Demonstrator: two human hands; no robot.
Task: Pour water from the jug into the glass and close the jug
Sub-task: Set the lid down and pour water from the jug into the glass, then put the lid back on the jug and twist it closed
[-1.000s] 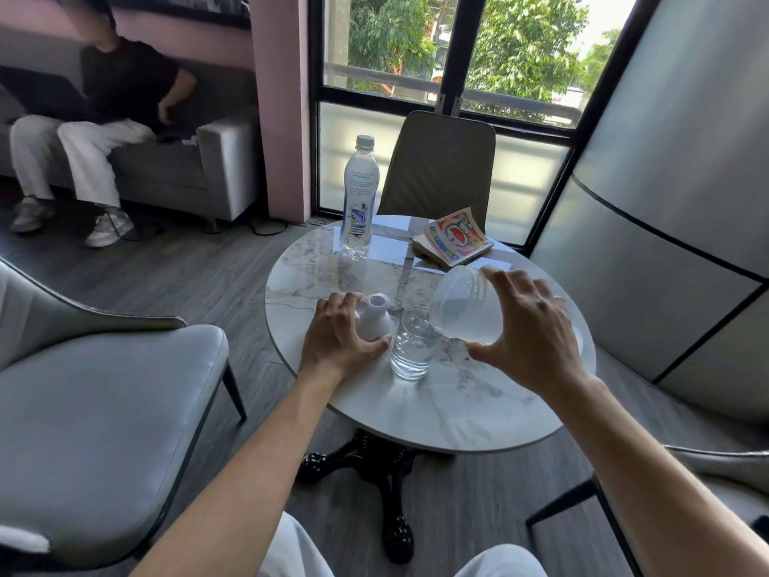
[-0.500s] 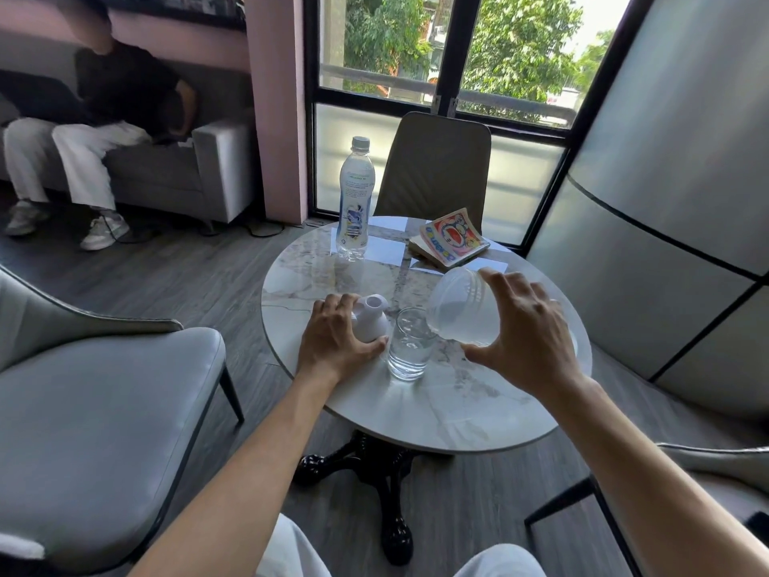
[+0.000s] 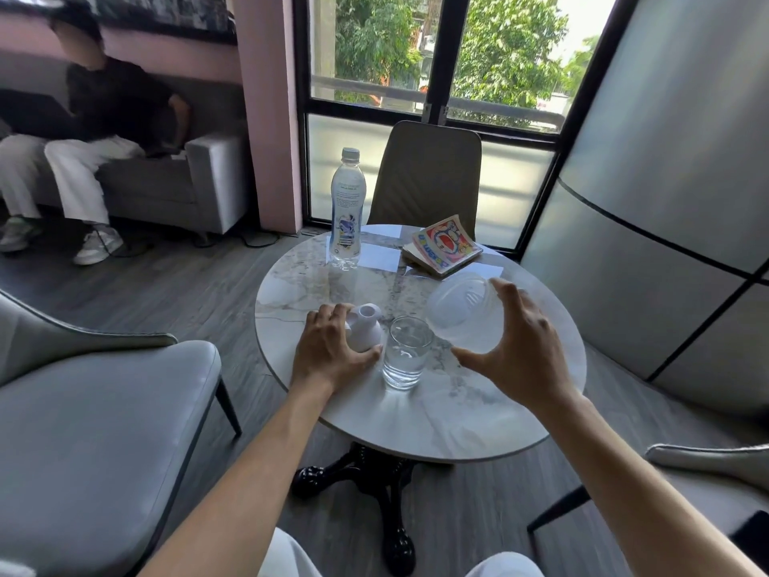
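Head view is showing my right hand (image 3: 516,347) holding the jug (image 3: 462,314) tipped on its side above the table (image 3: 457,414), its mouth aimed toward the glass (image 3: 405,351). The fingers are spread wide around the jug's round body, thumb low and fingertips over the top. The jug is looking like thin, frosted plastic, so I am judging it light and a bit slick; gripping it around the widest part of the body seems the safest hold. I cannot tell how much water is left inside.

The glass is standing upright near the front edge of the table, partly filled with water. It is clear, hard and breakable, and the jug's rim is hanging just beside its lip.

My left hand (image 3: 328,351) is resting on the table just left of the glass, curled around the white lid (image 3: 364,329), which is sitting upright on the surface. The lid is looking small, stiff and easy to pinch by its sides. Both forearms are reaching forward and slightly inward.
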